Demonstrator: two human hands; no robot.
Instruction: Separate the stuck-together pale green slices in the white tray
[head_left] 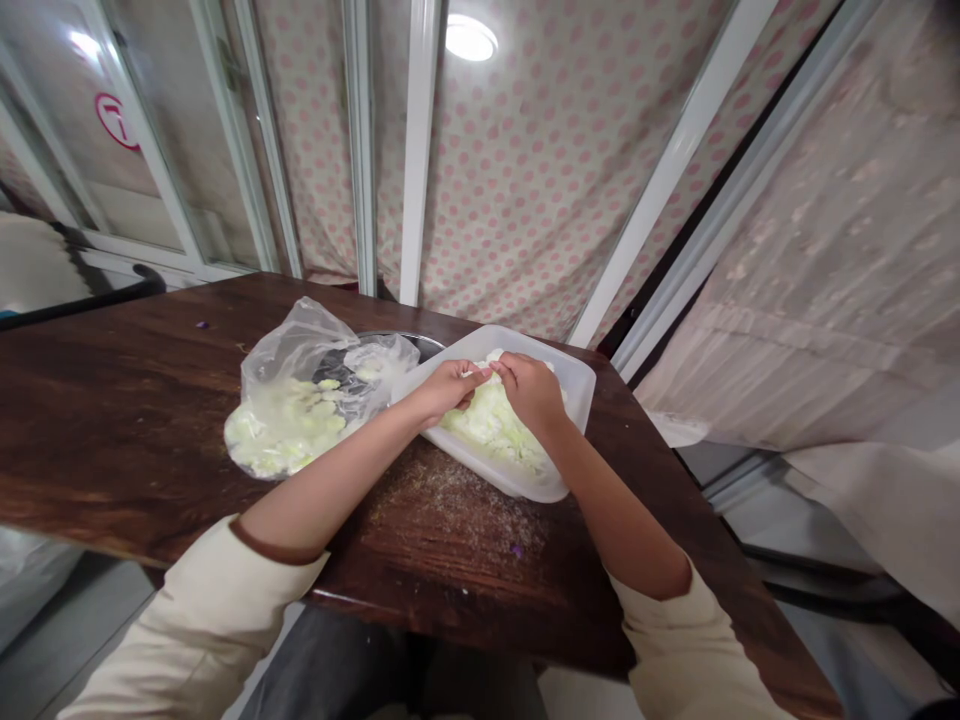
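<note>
My left hand (448,387) and my right hand (529,388) meet over a white plastic tub (576,378). Thumbs and fingers are pinched together, the fingertips of both hands nearly touching. What they pinch is too small to make out. Beneath them, the tub holds a heap of pale green and white soft-looking pieces (491,420), whose kind I cannot tell. Left of the tub lies a see-through plastic bag (300,335) with flat, pale yellow-green pieces (289,425) in it. It rests partly over a round metal tray (420,343).
Fine pale crumbs (457,505) and a small purple bit (517,550) lie on the dark wooden table (120,400) near its front edge. Behind the table stand framed glass panels with a pink-dotted curtain (517,180). A chair arm (97,295) is at the left.
</note>
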